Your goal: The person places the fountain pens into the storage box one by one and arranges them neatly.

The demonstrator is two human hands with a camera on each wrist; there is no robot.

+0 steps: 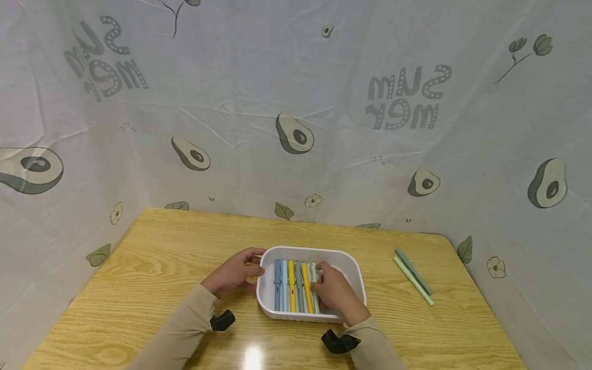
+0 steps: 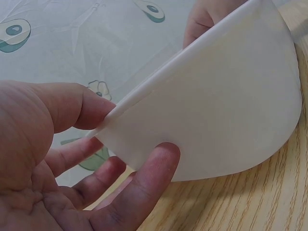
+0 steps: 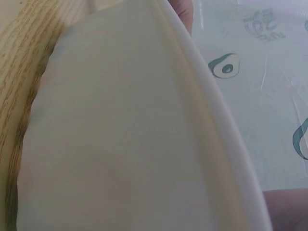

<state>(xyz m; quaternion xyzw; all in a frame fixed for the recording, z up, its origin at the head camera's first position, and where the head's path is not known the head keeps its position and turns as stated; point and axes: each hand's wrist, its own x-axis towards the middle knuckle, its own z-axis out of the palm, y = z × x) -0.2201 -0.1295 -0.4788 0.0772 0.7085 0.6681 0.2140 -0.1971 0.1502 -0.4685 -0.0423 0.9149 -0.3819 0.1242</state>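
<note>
A white plastic tray sits on the table, holding a row of capped pens side by side: a dark blue pen, a light blue pen, two yellow pens, a grey-green pen and a pale green pen. My right hand reaches into the tray and pinches the pale green pen at the row's right end. In the right wrist view the tray wall hides those fingers. My left hand grips the tray's left end, its fingertips on the rim and outer wall.
To the right on the wooden table lie two more pens, a dark green pen and a pale green pen. A patterned cloth hangs behind the table and along its sides. Black wrist devices sit at both cuffs.
</note>
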